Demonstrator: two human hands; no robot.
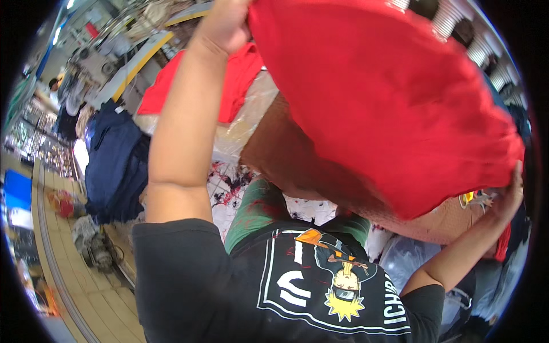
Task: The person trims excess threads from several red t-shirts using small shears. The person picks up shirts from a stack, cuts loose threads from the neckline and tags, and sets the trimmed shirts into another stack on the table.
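Observation:
A broad piece of red cloth (pixel 389 103) is stretched out in the air between my two hands. My left hand (pixel 230 26), raised at the top of the view, is closed on its upper left edge. At the far right, my right hand (pixel 510 197) grips the lower right edge, its fingers partly hidden by the fabric. Whether the cloth is a whole garment or a cut panel, I cannot tell. Beneath it shows a brown work surface (pixel 280 148). More red fabric (pixel 243 80) lies beyond my left forearm, on clear plastic sheeting (pixel 231 140).
A dark blue heap of garments (pixel 117 160) stands to the left. Thread scraps (pixel 229 180) litter the floor by my legs. A clear plastic bag (pixel 409 257) sits under the surface at right. A grey motor (pixel 97 251) is at lower left, and yellow-edged tables (pixel 143 66) stand farther back.

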